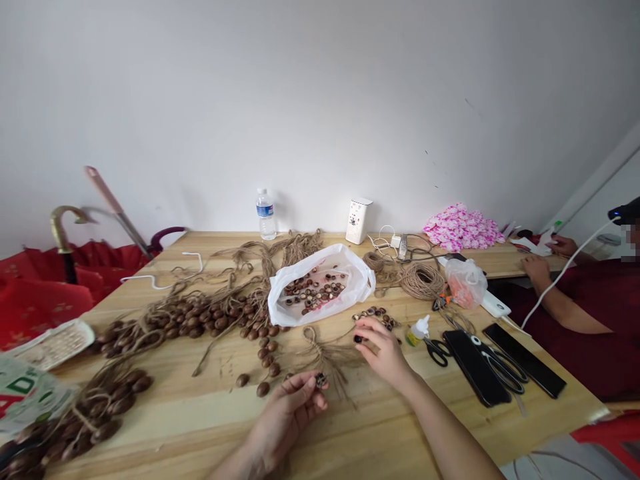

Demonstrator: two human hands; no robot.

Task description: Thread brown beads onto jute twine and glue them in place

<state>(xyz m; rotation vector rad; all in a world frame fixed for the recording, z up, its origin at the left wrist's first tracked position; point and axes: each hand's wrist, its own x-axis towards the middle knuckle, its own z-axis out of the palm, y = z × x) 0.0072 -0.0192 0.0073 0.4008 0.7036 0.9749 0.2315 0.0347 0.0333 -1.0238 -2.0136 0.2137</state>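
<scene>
My left hand (295,403) pinches a small dark nutshell piece (321,380) between thumb and fingertips, above the near part of the table. To its right, my right hand (383,353) holds another small dark shell piece (357,339) in its fingertips. Between and behind the hands lies a looped bundle of brown twine (314,343) with loose strands fanning out. A pile of shell halves (380,317) sits just past my right hand. Farther back, an open white plastic bag (323,313) contains many more shell halves. Round brown nuts (200,317) strung on twine spread to the left.
Beyond my right hand are a glue bottle (418,331), scissors (500,367), phones (475,367) and a twine coil (423,280). A water bottle (266,215) and white box (359,221) stand by the wall. Another person's arm (565,293) rests at the right.
</scene>
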